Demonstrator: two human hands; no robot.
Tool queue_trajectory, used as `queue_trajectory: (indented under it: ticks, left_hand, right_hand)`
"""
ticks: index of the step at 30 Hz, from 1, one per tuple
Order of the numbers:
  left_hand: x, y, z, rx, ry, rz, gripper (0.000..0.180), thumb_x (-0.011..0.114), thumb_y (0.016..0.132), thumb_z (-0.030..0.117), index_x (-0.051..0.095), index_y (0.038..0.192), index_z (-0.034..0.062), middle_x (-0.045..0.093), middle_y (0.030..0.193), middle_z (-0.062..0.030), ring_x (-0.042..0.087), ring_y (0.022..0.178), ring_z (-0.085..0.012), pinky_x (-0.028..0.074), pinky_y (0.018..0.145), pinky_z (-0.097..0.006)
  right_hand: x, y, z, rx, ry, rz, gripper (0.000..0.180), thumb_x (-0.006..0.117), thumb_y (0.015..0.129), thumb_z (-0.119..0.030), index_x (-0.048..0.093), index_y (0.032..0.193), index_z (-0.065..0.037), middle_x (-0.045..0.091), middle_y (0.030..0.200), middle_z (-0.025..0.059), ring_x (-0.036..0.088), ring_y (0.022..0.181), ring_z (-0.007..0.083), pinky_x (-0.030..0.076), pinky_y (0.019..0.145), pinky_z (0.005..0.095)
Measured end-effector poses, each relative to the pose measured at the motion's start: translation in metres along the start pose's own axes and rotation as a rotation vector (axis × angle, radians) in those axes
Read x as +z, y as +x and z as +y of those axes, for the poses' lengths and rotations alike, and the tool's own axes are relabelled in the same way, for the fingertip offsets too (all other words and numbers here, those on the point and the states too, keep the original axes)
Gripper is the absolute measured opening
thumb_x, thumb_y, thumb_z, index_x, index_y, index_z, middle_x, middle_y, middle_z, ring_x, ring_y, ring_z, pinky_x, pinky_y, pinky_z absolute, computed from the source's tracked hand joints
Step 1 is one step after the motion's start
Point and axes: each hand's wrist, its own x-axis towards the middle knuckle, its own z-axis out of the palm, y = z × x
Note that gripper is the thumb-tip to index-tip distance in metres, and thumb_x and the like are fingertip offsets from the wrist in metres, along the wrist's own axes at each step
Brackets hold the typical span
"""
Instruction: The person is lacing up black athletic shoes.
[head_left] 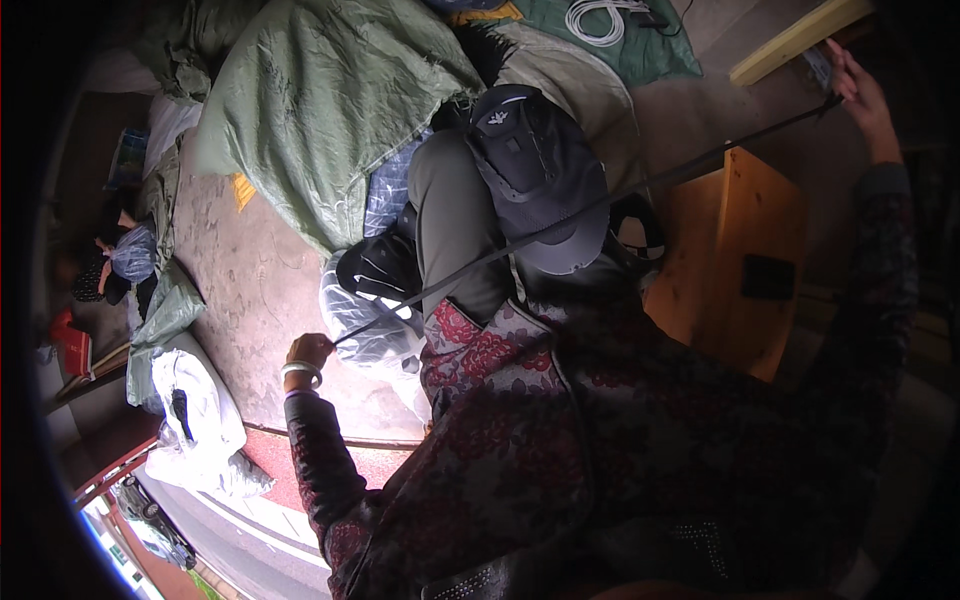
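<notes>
A long narrow black strap (640,187) runs taut on a slant in front of me. Its lower end is pinched in my left hand (310,350), which has a white bangle at the wrist. The other end meets my right hand (860,92), raised far out at the upper right. Some of that hand's fingers are stretched, and its grip on the strap is partly hidden. Beneath the strap, a dark cap (535,160) with a small pale emblem lies on my lap, brim toward me. Another black cap (378,268) rests left of my leg, on clear plastic.
Green woven sacks (330,100) cover the floor ahead. To my right stand a wooden stool (715,265) and a black and pale cap (637,232). A yellow beam (800,42) juts in near my right hand. White bags (195,415) lie left, beside a road with a parked car (150,520).
</notes>
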Motion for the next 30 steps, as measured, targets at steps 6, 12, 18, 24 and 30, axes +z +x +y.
queue_trajectory:
  ticks: [6,12,18,24,30]
  left_hand:
    - [-0.027,-0.004,0.078,0.443,-0.157,0.534,0.013,0.066,0.089,0.015,0.072,0.098,0.0082,0.07,0.094,-0.0143,0.067,0.086,-0.0314,0.052,0.074,-0.038]
    - [-0.089,-0.057,0.246,0.673,-1.096,-0.009,0.026,0.06,0.099,0.017,0.064,0.12,0.0026,0.067,0.085,-0.0038,0.056,0.064,-0.0057,0.045,0.056,-0.018]
    - [-0.109,-0.056,0.328,0.776,-1.162,-0.238,0.029,0.056,0.1,0.012,0.059,0.124,-0.0035,0.064,0.075,-0.0049,0.048,0.052,-0.0049,0.038,0.048,-0.019]
    - [-0.122,-0.048,0.358,0.812,-1.119,-0.243,0.03,0.056,0.1,0.014,0.06,0.123,-0.0054,0.062,0.068,-0.0042,0.048,0.046,-0.006,0.038,0.044,-0.02]
    - [-0.132,-0.045,0.372,0.803,-1.026,-0.263,0.03,0.056,0.1,0.014,0.062,0.121,-0.0061,0.058,0.061,-0.0027,0.05,0.044,-0.0069,0.041,0.044,-0.021]
  right_hand:
    - [0.16,-0.105,0.085,-0.197,-0.581,-0.451,0.034,0.045,0.102,-0.028,0.066,0.123,-0.011,0.04,0.071,-0.0099,0.031,0.052,0.0002,0.027,0.044,0.0169]
    - [0.262,-0.184,0.169,-0.389,-0.659,-0.67,0.022,0.056,0.098,-0.013,0.069,0.111,-0.002,0.057,0.087,-0.0004,0.051,0.072,0.0074,0.045,0.065,0.0232]
    - [0.284,-0.201,0.191,-0.357,-0.709,-0.649,0.019,0.058,0.097,-0.012,0.068,0.109,0.0,0.061,0.087,0.0021,0.056,0.077,0.0092,0.047,0.069,0.0253]
    - [0.27,-0.203,0.199,-0.202,-0.653,-0.594,0.019,0.057,0.097,-0.012,0.066,0.106,0.002,0.064,0.083,0.0043,0.058,0.076,0.0096,0.049,0.072,0.0256]
    - [0.269,-0.202,0.208,-0.209,-0.465,-0.585,0.02,0.056,0.097,-0.011,0.065,0.106,0.005,0.067,0.088,0.0083,0.063,0.081,0.0126,0.05,0.075,0.0277]
